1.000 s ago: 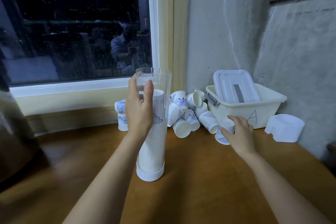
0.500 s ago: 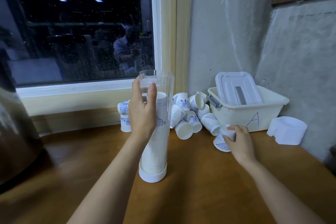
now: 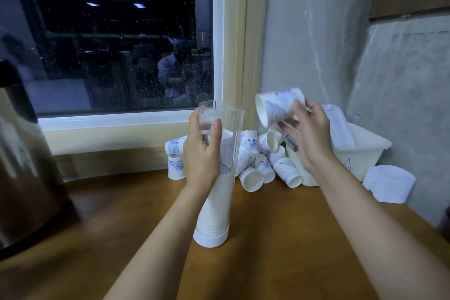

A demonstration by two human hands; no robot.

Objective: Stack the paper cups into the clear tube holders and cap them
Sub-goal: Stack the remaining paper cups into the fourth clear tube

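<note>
Since half a second ago the right hand [image 3: 309, 134] has risen from the desk [image 3: 280, 238], carrying a paper cup [image 3: 277, 107] up level with the mouth of the clear tube [image 3: 226, 153]. Its grip is curled round the cup's base end. The cup lies tipped sideways, open rim facing left, just beside the tube and apart from it. The left hand [image 3: 202, 148] wraps its grip round the tube's upper part, holding it upright on its white base cap [image 3: 210, 238]. Nested cups fill the tube to about thumb height. Blue-printed loose cups [image 3: 258, 161] lie heaped behind it.
</note>
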